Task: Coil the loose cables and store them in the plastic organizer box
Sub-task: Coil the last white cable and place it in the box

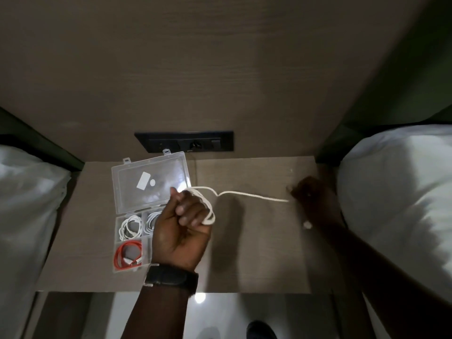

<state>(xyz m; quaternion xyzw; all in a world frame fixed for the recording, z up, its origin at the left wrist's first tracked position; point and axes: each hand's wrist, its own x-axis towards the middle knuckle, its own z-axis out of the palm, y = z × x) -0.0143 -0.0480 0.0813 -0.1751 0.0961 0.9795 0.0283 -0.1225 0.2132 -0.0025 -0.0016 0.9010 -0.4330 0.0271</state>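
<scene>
A white cable (pixel 247 194) runs taut across the bedside table between my two hands. My left hand (pixel 182 231) is closed in a fist with several loops of that cable wound around its fingers. My right hand (pixel 309 195), blurred, pinches the cable's other end at the right of the table. The clear plastic organizer box (pixel 117 242) lies open at the left, its lid (pixel 150 182) folded back. It holds two white coiled cables (pixel 129 226) in the upper compartments and a red coiled cable (pixel 128 255) in a lower one. My left wrist covers part of the box.
The wooden bedside table (pixel 256 260) sits between two beds with white pillows (pixel 396 192) on either side. A black socket panel (pixel 183 141) is on the wall behind the box. A small white object (pixel 307 225) lies near my right wrist. Glossy floor shows below.
</scene>
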